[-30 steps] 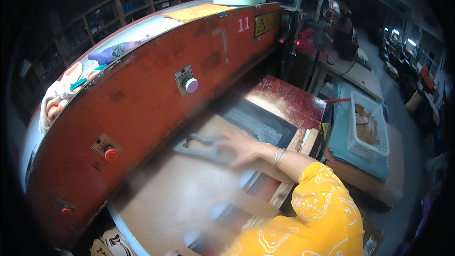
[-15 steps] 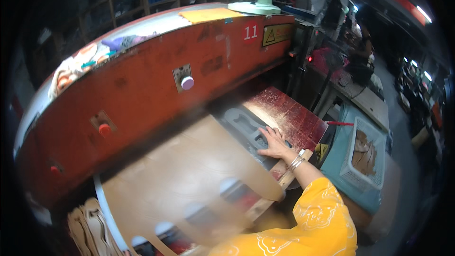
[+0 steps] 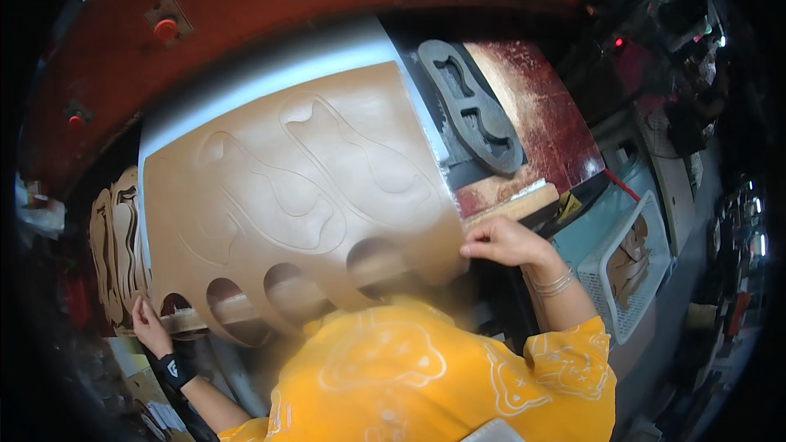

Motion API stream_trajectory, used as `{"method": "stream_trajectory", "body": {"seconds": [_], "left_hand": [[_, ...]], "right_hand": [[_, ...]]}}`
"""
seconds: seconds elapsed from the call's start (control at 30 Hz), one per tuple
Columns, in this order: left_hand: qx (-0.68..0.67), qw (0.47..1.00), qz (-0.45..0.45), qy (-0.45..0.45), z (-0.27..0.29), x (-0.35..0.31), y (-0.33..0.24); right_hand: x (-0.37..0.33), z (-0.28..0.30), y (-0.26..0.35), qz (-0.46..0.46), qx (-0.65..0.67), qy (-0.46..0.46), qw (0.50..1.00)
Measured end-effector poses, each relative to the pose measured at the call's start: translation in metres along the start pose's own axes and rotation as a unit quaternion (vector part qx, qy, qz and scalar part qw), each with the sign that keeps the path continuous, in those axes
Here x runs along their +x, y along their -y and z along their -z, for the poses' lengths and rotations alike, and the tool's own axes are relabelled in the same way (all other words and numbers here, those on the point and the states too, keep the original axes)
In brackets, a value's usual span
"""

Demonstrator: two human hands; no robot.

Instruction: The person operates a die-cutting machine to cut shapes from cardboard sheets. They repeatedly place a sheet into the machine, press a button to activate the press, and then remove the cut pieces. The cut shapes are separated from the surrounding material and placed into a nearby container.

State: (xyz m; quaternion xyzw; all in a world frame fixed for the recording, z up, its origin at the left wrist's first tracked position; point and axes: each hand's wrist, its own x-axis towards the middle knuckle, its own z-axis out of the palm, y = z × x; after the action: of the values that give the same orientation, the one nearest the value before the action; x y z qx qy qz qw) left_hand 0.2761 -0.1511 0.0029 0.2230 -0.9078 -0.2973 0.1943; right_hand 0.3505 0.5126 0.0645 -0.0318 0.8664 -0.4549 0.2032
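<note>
A wide tan sheet [image 3: 246, 131] lies over a white board [image 3: 327, 45]. Sole-shaped outlines are pressed into it, and rounded cutouts run along its near edge. My right hand [image 3: 506, 243] pinches the sheet's near right corner, fingers closed. At the near left corner, my left hand [image 3: 151, 329] has its fingertips pressed together at the sheet's edge; its exact hold is partly hidden. A grey sole-shaped cutting die [image 3: 467, 104] rests to the right of the sheet, untouched by either hand.
An orange-red press beam [image 3: 262, 4] with push buttons spans the far side. Tan cut soles [image 3: 123, 229] stand bundled at the left. On the right are a worn red board [image 3: 540, 90], a wooden bar [image 3: 512, 206] and a white basket [image 3: 607, 299] holding tan scraps.
My right hand has left the cutting die and now grips the sheet's corner. The left hand has come into fuller view. The sheet now shows sole outlines, and the view has tipped downward.
</note>
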Motion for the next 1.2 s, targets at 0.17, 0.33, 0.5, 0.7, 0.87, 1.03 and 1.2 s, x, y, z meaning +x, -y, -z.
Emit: {"method": "stream_trajectory", "body": {"seconds": [0.17,0.33,0.5,0.7,0.87,1.03,1.2], "left_hand": [[-0.203,0.964,-0.156,0.071,-0.053,-0.048,-0.102],[-0.211,0.815,-0.433,0.322,-0.133,-0.148,-0.28],[-0.123,0.731,-0.567,0.359,-0.177,-0.193,-0.35],[-0.157,0.7,-0.531,0.451,-0.189,-0.17,-0.362],[-0.191,0.662,-0.529,0.496,-0.188,-0.135,-0.39],[-0.187,0.6,-0.59,0.506,-0.187,-0.106,-0.413],[-0.142,0.582,-0.605,0.524,-0.186,-0.119,-0.409]], "right_hand": [[0.039,0.011,-0.017,-0.014,0.018,-0.06,0.998],[0.069,-0.001,-0.033,-0.044,0.355,0.109,0.928],[0.055,-0.013,-0.034,0.021,0.51,0.076,0.856],[0.03,-0.013,-0.013,-0.01,0.266,-0.055,0.962],[0.023,-0.013,0.005,0.067,0.16,-0.132,0.976],[0.029,-0.006,0.002,0.137,0.023,-0.154,0.978],[0.031,-0.006,-0.005,0.134,0.07,-0.144,0.978]]}}
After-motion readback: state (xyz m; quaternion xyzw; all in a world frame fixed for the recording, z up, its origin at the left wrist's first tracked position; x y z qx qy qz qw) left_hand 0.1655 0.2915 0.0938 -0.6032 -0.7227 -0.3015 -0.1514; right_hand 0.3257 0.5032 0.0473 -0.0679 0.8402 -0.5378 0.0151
